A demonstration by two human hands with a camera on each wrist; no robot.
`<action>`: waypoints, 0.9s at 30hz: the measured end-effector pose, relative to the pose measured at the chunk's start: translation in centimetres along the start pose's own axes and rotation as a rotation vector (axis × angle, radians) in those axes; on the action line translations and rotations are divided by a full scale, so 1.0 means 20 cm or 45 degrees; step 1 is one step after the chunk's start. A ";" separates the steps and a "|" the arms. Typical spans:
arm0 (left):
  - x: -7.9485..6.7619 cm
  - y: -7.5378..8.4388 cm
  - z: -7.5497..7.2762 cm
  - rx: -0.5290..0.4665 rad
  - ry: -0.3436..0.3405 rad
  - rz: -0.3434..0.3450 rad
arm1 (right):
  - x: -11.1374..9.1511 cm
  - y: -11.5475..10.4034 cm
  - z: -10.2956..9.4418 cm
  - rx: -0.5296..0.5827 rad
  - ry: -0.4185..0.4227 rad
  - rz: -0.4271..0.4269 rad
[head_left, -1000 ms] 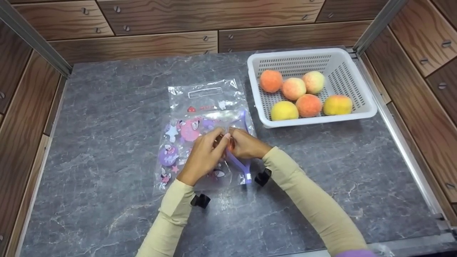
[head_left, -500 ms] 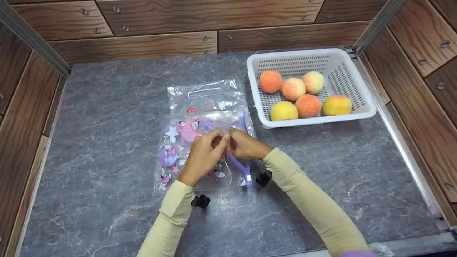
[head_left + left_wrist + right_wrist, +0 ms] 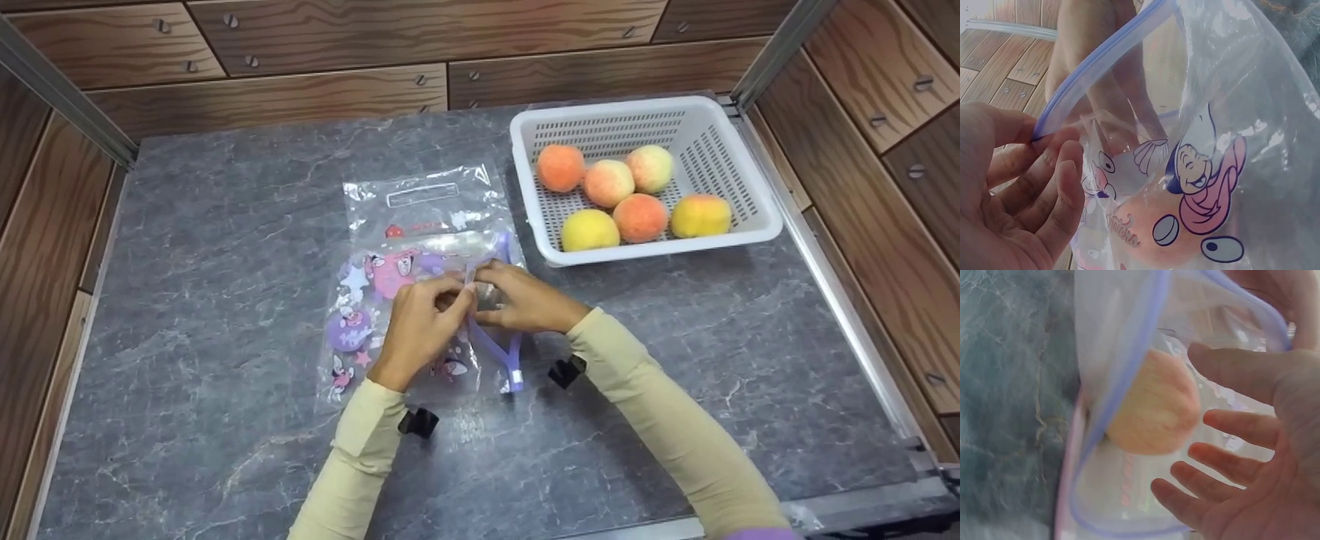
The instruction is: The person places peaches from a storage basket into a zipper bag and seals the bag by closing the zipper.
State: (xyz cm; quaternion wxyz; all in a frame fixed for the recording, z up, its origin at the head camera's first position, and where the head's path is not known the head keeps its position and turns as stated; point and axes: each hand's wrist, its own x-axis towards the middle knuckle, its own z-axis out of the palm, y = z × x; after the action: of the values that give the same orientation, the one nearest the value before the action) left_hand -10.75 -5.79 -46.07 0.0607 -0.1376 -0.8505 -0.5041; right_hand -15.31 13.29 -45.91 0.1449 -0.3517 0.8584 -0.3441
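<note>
Wood-patterned panels (image 3: 322, 37) border the grey marbled tabletop (image 3: 210, 225) at 9, 12 and 3 o'clock in your head view. Near the middle lies a clear bag (image 3: 394, 271), printed with pink and purple cartoon figures. Your left hand (image 3: 421, 322) is over it, its fingers (image 3: 1013, 126) pinching the purple zip strip (image 3: 1100, 53) along the bag's mouth. Your right hand (image 3: 529, 301) sits at 3 o'clock from the left, before that mouth, its fingers (image 3: 1224, 461) spread, nearly straight and grasping nothing; whether they touch the plastic, you cannot tell. Inside the bag you have one pale orange peach (image 3: 1154, 405). At 12 o'clock from your hands, more clear plastic (image 3: 424, 210) lies flat; whether it belongs to the same bag is unclear. At 2 o'clock from the bag stands a white slotted basket (image 3: 720, 169) holding six round fruits (image 3: 640, 217).
</note>
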 end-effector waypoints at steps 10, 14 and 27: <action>-0.01 -0.02 0.00 -0.056 0.009 0.020 | -0.05 -0.05 -0.34 0.091 0.076 0.067; -0.01 -0.02 0.00 -0.061 0.004 0.016 | -0.03 -0.02 -0.52 0.013 0.235 0.115; -0.01 -0.03 -0.02 -0.125 -0.067 -0.025 | 0.22 0.25 -0.86 -0.210 0.519 0.546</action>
State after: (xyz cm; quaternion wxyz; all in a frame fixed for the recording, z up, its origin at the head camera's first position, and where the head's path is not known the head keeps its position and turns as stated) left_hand -10.72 -6.36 -46.44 0.0267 -0.1454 -0.8274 -0.5419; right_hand -29.40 21.10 -37.00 0.0100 -0.0968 0.9495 -0.2981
